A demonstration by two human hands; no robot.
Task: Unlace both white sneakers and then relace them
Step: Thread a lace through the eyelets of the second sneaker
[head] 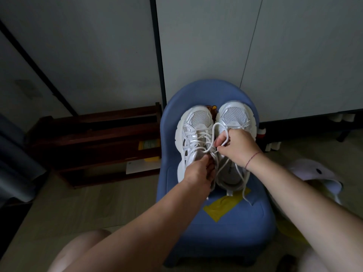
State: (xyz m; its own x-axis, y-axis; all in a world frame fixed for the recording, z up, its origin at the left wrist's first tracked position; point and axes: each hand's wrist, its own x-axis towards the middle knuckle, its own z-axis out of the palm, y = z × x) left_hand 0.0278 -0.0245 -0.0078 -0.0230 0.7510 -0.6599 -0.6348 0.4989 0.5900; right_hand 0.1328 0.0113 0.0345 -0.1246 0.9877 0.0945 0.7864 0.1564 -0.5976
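The left sneaker (pixel 193 132) and the right sneaker (pixel 233 114) stand side by side, touching, on the seat of a blue chair (pixel 225 228). Their long axes run straight away from the person, with toes toward the chair back and heels nearest. The left grip (pixel 198 172) is curled round the left sneaker's tongue and collar at the heel end, so the shoe stretches forward from it. The right grip (pixel 238 147) sits over the right sneaker's lacing area and pinches a white lace (pixel 214 127) between thumb and fingers. The lace loops forward past the fingertips, then runs back to the left sneaker's eyelets. The right sneaker's own lace ends trail loose over its heel onto the seat.
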